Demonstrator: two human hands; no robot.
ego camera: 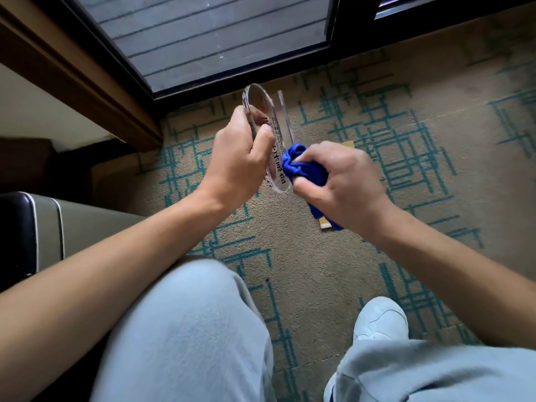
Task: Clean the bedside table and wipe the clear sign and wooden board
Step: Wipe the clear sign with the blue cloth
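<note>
My left hand [240,158] grips a clear acrylic sign [277,158] with black printed characters, holding it edge-on above the carpet. My right hand [342,178] is closed around a bunched blue cloth [301,166], which presses against the sign's right face near its lower end. A wooden board [326,224] lies on the carpet under my right hand; only a small tan corner of it shows below the cloth. The bedside table is not in view.
A dark-framed glass door [220,39] fills the top. Wooden trim [72,74] runs along the left. A padded seat edge [43,227] is at left. My legs in light trousers and a white shoe [383,320] rest on patterned carpet [420,169].
</note>
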